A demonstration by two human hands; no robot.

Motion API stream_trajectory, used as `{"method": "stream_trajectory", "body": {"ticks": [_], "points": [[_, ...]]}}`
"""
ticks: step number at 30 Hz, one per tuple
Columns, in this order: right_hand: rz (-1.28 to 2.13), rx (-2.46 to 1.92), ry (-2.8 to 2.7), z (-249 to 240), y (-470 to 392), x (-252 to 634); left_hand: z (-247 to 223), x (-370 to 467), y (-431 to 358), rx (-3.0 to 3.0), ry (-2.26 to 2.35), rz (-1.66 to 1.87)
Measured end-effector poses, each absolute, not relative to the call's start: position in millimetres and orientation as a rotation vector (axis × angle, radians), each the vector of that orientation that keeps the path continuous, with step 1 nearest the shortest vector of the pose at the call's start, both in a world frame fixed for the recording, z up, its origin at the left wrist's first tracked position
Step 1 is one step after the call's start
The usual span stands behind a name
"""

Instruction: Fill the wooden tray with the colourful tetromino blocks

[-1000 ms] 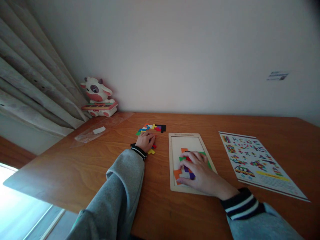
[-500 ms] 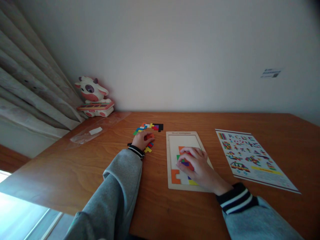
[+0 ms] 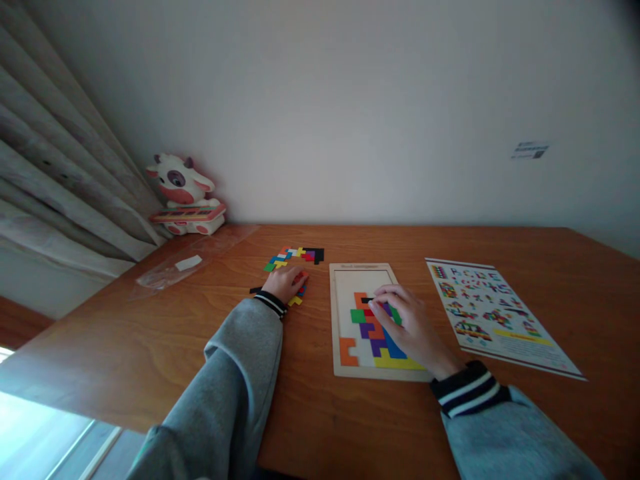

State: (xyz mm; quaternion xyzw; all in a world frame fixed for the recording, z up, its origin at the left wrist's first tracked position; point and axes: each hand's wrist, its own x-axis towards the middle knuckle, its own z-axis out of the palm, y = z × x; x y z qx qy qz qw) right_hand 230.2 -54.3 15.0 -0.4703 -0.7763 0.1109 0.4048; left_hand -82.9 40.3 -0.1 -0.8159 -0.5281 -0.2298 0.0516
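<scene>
My left hand (image 3: 283, 283) rests low over a loose group of coloured puzzle pieces, its fingers curled around an orange puzzle piece (image 3: 301, 275). A yellow piece (image 3: 295, 301) and a black piece (image 3: 255, 290) show beside that hand. Over the shallow wooden puzzle board (image 3: 335, 320), my right hand (image 3: 413, 327) pinches a black puzzle piece (image 3: 367, 300) between thumb and forefinger. Below the fingers, orange (image 3: 349, 352), green (image 3: 357, 316), purple (image 3: 379, 347), blue (image 3: 395, 347) and yellow (image 3: 399, 361) pieces lie in the frame; the hand covers the board's right side.
More loose pieces (image 3: 314, 255) lie behind my left hand. A printed pattern sheet (image 3: 493, 307) is right of the board. Farther left are a clear plastic bag (image 3: 165, 273) and a toy cow with a keyboard (image 3: 185, 197), near the curtain (image 3: 65, 147) and wall.
My right hand has drawn slightly right and its fingers have come together at the black piece, uncovering more pieces on the board. The left hand has hardly moved; the view has shifted a little.
</scene>
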Motion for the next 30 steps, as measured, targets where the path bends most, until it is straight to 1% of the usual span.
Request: {"method": "stream_trajectory", "body": {"ticks": [10, 12, 14, 16, 18, 21, 23, 28, 30], "points": [[0.340, -1.177, -1.958, 15.5, -53.6, 231.8, 4.7, -83.8, 36.2, -2.554, -1.476, -0.870], [0.390, -1.161, -1.948, 18.9, -55.6, 230.5, 9.7, -71.3, 24.4, -2.590, -1.456, -1.008], [0.507, -1.138, -1.947, 23.0, -59.2, 228.4, 15.5, -51.3, 6.3, -2.677, -1.456, -1.414], [0.674, -1.122, -1.939, 26.7, -63.7, 225.6, 22.0, -28.0, -15.4, -2.819, -1.412, -1.734], [0.835, -1.122, -1.919, 29.4, -67.6, 222.8, 28.7, -7.4, -35.8, -2.934, -1.322, -1.869], [1.013, -1.105, -1.897, 32.0, -70.4, 220.1, 36.4, 9.1, -54.8, -3.013, -1.197, -1.815], [1.059, -1.092, -1.892, 33.2, -70.1, 219.8, 38.2, 9.9, -58.8, -3.051, -1.159, -1.734], [0.872, -1.083, -1.954, 36.3, -68.8, 222.0, 33.2, -2.1, -56.8, -3.105, -1.126, -1.477], [0.930, -1.069, -1.935, 38.2, -70.3, 223.0, 30.8, -5.5, -56.7, -3.089, -1.121, -1.432]]}}
